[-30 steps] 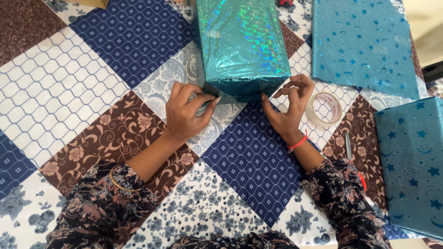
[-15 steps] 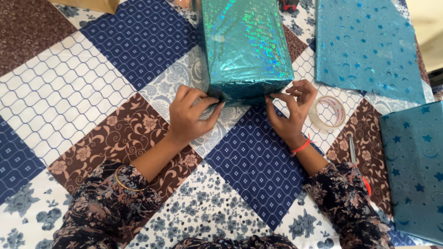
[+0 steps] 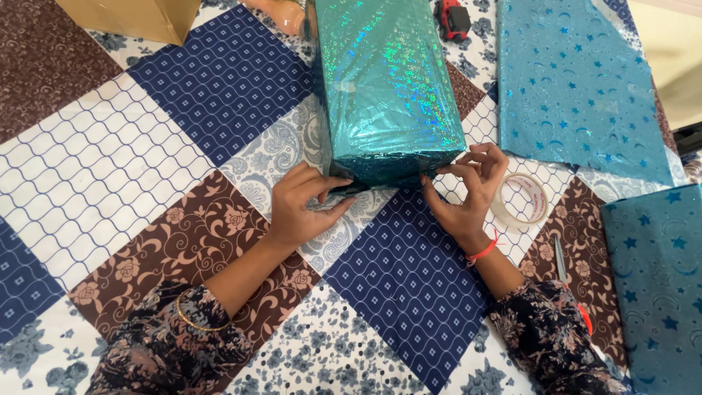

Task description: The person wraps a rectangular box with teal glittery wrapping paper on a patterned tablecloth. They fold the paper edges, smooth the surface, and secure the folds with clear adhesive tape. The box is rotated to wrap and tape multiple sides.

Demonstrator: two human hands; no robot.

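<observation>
A box wrapped in shiny teal holographic paper lies on a patchwork cloth. My left hand pinches the paper at the box's near left corner, fingers flat against the cloth. At the near right corner my right hand pinches the paper's edge between thumb and fingertips. A clear tape roll lies just right of my right hand.
A sheet of blue star-patterned paper lies at the upper right. A second box in blue star paper sits at the right edge. Scissors with a red handle lie by my right forearm. A gold box and a small red toy are at the top.
The view has shifted, so everything sits lower in the frame. My left fingers have flattened lower under the box's corner; my right hand stays pinching the right corner.
</observation>
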